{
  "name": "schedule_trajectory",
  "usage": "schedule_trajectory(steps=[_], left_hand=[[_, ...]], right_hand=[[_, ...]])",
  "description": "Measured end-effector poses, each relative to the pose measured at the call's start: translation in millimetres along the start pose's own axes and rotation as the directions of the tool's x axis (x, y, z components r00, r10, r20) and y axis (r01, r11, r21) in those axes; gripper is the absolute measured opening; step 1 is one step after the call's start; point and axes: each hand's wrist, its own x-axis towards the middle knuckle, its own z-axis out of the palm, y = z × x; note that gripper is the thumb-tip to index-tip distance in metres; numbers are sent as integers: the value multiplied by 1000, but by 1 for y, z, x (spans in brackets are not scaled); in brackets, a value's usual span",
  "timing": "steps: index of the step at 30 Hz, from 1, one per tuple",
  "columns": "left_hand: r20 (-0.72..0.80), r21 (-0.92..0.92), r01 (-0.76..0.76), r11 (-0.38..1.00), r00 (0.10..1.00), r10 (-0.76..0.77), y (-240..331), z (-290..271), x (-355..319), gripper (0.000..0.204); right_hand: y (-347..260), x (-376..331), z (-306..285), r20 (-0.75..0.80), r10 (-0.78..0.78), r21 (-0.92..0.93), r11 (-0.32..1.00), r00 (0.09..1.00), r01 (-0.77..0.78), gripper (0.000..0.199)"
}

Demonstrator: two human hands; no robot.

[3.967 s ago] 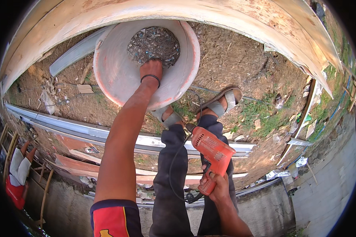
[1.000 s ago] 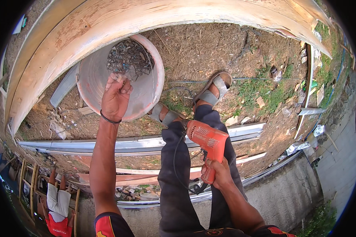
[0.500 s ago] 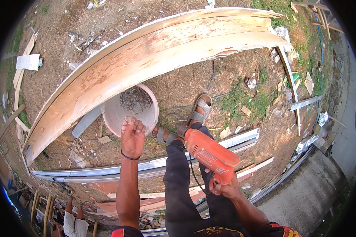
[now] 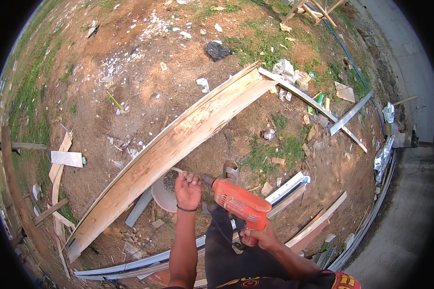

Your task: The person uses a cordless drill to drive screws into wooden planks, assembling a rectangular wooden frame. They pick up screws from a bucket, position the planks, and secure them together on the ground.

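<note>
A red corded power drill is in my right hand, which grips its handle. Its dark chuck points left toward my left hand, a short way off. The left fingers are curled in, and whatever they hold, if anything, is too small to make out. Under and beside that hand stands a pale round bucket on the ground, partly covered by the hand and a board. Past the bucket stretches a long trough-like piece of pale wooden boards, lying diagonally from lower left to upper right.
Long metal channels lie across the ground near my legs. A narrow wooden strip runs off the trough's far end, with a grey metal strip across it. Scrap boards lie at left; a concrete path borders the right.
The view has swung toward the farther ground, so the trough sits lower. My left hand and the drill's chuck have come closer together. The right hand keeps its grip on the drill.
</note>
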Motion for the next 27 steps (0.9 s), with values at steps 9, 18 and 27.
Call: schedule_trajectory(steps=[9, 18, 27], left_hand=[[146, -15, 88, 996, 986, -85, -56, 126, 31, 19], [268, 86, 113, 990, 954, -132, -108, 248, 108, 20], [168, 295, 169, 940, 960, -225, -154, 327, 177, 20]], right_hand=[[-74, -27, -22, -30, -250, 216, 944, 968, 251, 46], [-183, 23, -75, -10, -281, 248, 929, 960, 275, 47], [-258, 64, -124, 7, -236, 246, 942, 972, 227, 56]])
